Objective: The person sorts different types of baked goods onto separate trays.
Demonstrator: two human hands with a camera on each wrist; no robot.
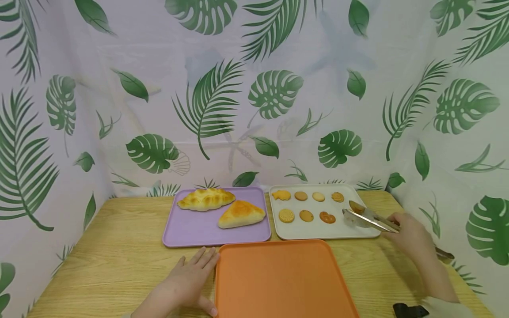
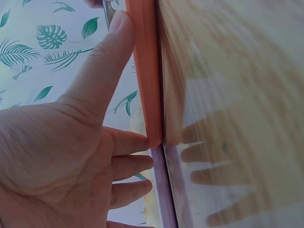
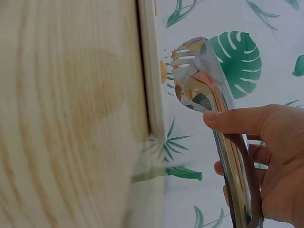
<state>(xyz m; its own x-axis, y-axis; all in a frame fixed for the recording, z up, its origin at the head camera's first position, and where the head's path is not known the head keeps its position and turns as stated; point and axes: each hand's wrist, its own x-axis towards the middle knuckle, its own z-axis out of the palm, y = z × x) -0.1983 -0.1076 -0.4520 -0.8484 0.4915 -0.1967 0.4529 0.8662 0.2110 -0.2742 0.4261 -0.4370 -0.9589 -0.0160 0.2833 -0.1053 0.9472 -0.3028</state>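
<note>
My right hand (image 1: 411, 236) grips metal serving tongs (image 3: 236, 166), thumb on one side and fingers round the other. One tong head is slotted like a fork, the other rounded. Both heads hover over the right end of the white tray (image 1: 286, 233), beside a pretzel-shaped cookie (image 1: 328, 217) and a flower-shaped cookie (image 1: 337, 197). I cannot tell whether anything sits between the tong heads. My left hand (image 1: 184, 278) has its fingers extended, with fingertips and thumb at the left rim of the orange tray (image 1: 282, 282); its thumb (image 2: 102, 66) shows along that rim in the left wrist view.
On the purple tray (image 1: 187, 236) at back left lie a long braided bread (image 1: 207, 199) and a triangular bread (image 1: 241, 215). Several more cookies, one a fish-shaped cookie (image 1: 281, 195), stand in two rows on the white tray. A leaf-printed curtain (image 1: 278, 154) encloses the wooden table (image 1: 115, 247).
</note>
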